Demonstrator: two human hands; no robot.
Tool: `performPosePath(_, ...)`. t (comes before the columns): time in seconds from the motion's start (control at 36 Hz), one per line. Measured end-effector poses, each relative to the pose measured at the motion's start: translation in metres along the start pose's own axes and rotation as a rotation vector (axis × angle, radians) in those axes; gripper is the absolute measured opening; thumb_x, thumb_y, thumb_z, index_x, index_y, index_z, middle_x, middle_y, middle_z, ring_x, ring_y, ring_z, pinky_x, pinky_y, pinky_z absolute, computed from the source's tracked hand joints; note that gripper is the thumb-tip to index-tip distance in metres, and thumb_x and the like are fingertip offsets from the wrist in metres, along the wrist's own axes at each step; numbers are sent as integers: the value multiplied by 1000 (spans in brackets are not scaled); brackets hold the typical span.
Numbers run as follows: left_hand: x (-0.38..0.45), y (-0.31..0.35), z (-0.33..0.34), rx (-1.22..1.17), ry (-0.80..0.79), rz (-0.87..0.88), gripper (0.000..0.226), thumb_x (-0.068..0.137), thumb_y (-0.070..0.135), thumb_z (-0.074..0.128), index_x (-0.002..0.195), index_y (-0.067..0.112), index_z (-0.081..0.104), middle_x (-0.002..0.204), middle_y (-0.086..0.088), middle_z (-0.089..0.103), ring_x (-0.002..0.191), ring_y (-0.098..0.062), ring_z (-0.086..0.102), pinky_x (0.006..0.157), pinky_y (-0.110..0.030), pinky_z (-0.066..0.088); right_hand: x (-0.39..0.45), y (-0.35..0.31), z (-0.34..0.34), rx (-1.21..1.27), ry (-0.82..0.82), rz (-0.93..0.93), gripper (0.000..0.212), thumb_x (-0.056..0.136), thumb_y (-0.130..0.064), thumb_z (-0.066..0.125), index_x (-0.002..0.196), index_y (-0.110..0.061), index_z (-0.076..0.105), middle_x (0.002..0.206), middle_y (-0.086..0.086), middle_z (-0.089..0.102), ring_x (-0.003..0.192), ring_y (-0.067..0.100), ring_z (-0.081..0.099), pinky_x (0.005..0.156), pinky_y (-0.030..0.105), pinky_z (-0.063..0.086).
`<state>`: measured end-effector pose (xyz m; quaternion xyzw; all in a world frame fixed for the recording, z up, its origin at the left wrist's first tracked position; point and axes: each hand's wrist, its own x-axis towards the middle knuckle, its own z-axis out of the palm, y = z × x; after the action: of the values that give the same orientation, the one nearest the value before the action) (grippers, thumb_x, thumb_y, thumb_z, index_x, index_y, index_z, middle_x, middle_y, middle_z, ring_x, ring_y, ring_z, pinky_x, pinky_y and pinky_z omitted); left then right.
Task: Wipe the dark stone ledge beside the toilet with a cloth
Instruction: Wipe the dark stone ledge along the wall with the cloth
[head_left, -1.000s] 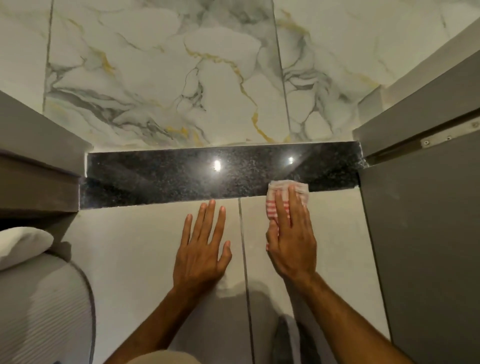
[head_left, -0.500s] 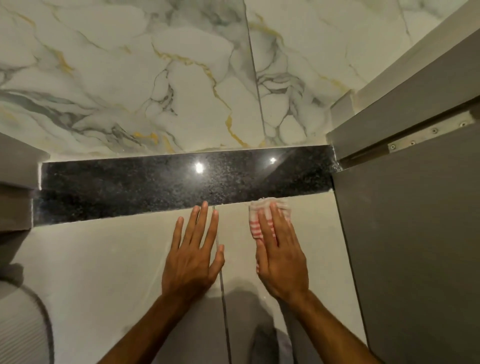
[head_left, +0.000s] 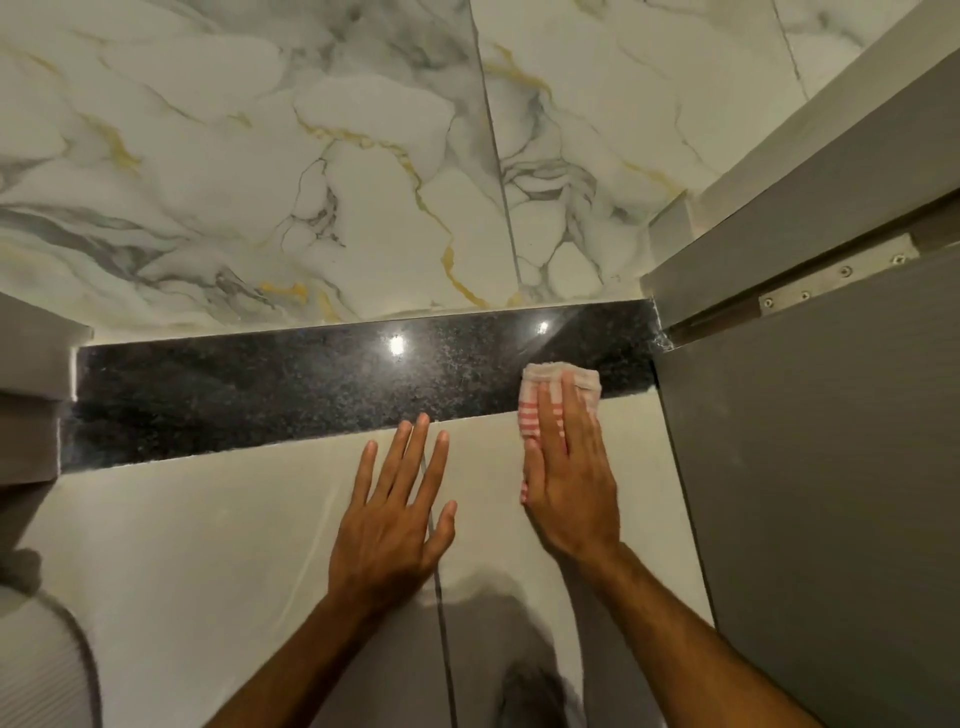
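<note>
A dark speckled stone ledge (head_left: 270, 395) runs across the middle of the view, below a marble wall. A folded white cloth with red stripes (head_left: 543, 382) lies across the ledge's front edge near its right end. My right hand (head_left: 569, 467) presses flat on the cloth, fingers together and covering most of it. To its left, my left hand (head_left: 395, 509) rests flat on the pale tile below the ledge, fingers spread and holding nothing; its fingertips reach the ledge's front edge.
A grey door panel (head_left: 831, 493) with a metal hinge (head_left: 836, 273) closes off the right side, touching the ledge's right end. Grey boxing (head_left: 31, 395) bounds the ledge's left end. A white ribbed toilet part (head_left: 36, 660) shows at the bottom left.
My right hand drew the cloth back off the ledge, then pushed it forward onto the ledge's right end. My left hand stayed flat on the tile.
</note>
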<state>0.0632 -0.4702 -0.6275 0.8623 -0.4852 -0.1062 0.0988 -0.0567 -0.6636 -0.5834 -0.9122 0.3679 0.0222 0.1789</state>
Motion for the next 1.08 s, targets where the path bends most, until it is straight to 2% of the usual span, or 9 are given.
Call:
performPosePath(0.11, -1, -1, 2, -12, -3, -1, 80, 108, 55, 35, 175, 17, 15, 185, -10, 7, 171, -29, 7, 138, -49, -3, 57, -1, -13, -13, 77, 188, 72, 120, -35, 39, 180, -18, 2, 189, 6, 3, 175, 32, 10, 140, 49, 26)
performPosePath(0.25, -1, -2, 7, -23, 51, 3, 81, 107, 54, 39, 175, 18, 15, 185, -9, 9, 171, -28, 9, 138, -50, 2, 136, -21, -19, -68, 51, 181, 71, 121, -38, 30, 179, -20, -6, 188, 7, -11, 176, 31, -7, 144, 47, 9)
performPosePath(0.39, -2, -4, 3, -17, 40, 6, 81, 105, 50, 41, 175, 16, 19, 184, -10, 12, 170, -30, 14, 138, -49, 1, 54, -29, -2, -46, 58, 104, 72, 119, -37, 34, 180, -19, 2, 189, 4, -3, 176, 26, 0, 142, 38, 13)
performPosePath(0.47, -1, -3, 3, -37, 37, 4, 80, 105, 49, 40, 174, 15, 19, 184, -10, 11, 170, -30, 15, 138, -51, 3, 4, -12, 4, -27, 92, 224, 72, 115, -47, 32, 179, -17, 16, 187, 6, 15, 174, 29, 17, 139, 47, 31)
performPosePath(0.53, -1, -2, 3, -28, 33, 5, 80, 106, 50, 39, 175, 15, 18, 184, -10, 11, 170, -30, 13, 138, -50, 0, 10, 0, 2, -32, 108, 270, 72, 116, -45, 36, 179, -16, 17, 186, 8, 19, 173, 32, 20, 138, 49, 33)
performPosePath(0.72, -1, -3, 6, -28, 72, 28, 77, 107, 50, 38, 174, 16, 23, 182, -15, 17, 169, -34, 16, 136, -56, 10, 127, -1, -14, 9, 176, 347, 73, 120, -38, 35, 179, -11, 1, 188, 14, 0, 175, 37, 3, 143, 51, 16)
performPosePath(0.89, -3, -5, 8, -17, 41, 17, 78, 108, 54, 37, 175, 19, 16, 184, -12, 11, 171, -31, 9, 138, -52, 2, 44, -18, 4, -67, 192, -16, 71, 120, -35, 31, 179, -32, -10, 187, 0, -9, 176, 27, 2, 141, 48, 22)
performPosePath(0.97, -7, -3, 6, -23, 26, -5, 78, 108, 55, 35, 175, 20, 15, 185, -9, 8, 171, -29, 6, 138, -51, 1, -12, -5, 1, 25, 163, 124, 67, 116, -59, 20, 173, -47, -14, 185, -7, 4, 173, 24, 11, 139, 51, 30)
performPosePath(1.08, 1, -1, 4, -36, 39, 10, 77, 110, 56, 30, 176, 21, 14, 185, -9, 7, 171, -28, 6, 138, -53, 4, 26, 5, -11, -51, 173, 309, 70, 119, -40, 37, 180, -19, 10, 188, 8, 12, 175, 32, 13, 141, 52, 26)
